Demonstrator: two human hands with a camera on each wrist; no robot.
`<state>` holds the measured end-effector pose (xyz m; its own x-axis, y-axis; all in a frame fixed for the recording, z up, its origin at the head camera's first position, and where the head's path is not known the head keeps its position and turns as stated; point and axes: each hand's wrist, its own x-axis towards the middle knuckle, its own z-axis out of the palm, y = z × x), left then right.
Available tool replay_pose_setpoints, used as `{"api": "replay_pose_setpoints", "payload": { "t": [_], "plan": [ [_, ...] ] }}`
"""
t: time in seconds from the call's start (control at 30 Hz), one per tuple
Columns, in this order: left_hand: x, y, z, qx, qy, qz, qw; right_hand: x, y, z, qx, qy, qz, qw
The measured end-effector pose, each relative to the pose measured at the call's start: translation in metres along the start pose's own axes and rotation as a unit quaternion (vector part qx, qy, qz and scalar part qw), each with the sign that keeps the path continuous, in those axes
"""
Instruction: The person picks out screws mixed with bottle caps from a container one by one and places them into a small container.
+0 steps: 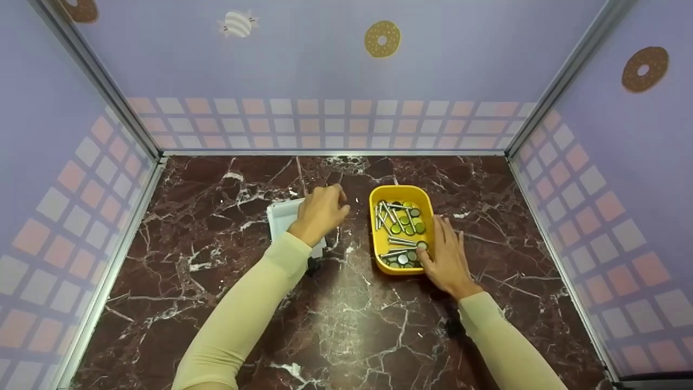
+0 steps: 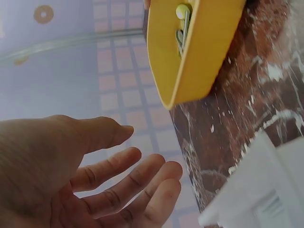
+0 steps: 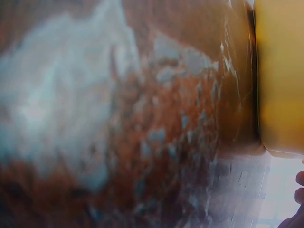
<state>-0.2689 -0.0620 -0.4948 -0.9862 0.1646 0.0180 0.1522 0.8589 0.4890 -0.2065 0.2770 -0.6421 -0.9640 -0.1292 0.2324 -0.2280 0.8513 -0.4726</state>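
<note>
Head view: a yellow bin [image 1: 400,195] stands on the dark marbled desk [image 1: 346,330], right of centre and closer to the far edge than the near one. Its long axis runs from near edge to far edge, the far end leaning slightly left. Silver bolts [image 1: 401,241] and round discs [image 1: 416,228], some green-gold and some silvery, lie loose inside. Bolts in the far half point several ways; those in the near half lie mostly crosswise.

The right hand [image 1: 446,262] holds the bin's right wall, its fingers extended along the outside, its thumb over the rim. To the left, the left hand [image 1: 320,212] hangs over a white tray [image 1: 282,214], fingers apart and loosely bent, thumb clear of them. Partly covered, the tray sits left of centre towards the far edge; its contents cannot be told.

Pale sleeves [image 1: 252,319] cover both arms. Beyond the desk's far and side edges rise lilac walls [image 1: 303,59] with checks and doughnut pictures.
</note>
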Motion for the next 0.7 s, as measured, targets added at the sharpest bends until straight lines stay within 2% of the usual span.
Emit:
{"api": "replay_pose_setpoints", "payload": {
  "t": [0.33,0.7],
  "plan": [
    [0.001,0.026,0.016,0.023,-0.032,0.049,0.9980,-0.003,0.000,0.003,0.004,0.011,-0.002,0.9999],
    [0.007,0.053,0.033,0.042,-0.072,0.087,0.9927,0.000,0.001,0.002,0.006,0.010,-0.003,0.9999]
  ]
}}
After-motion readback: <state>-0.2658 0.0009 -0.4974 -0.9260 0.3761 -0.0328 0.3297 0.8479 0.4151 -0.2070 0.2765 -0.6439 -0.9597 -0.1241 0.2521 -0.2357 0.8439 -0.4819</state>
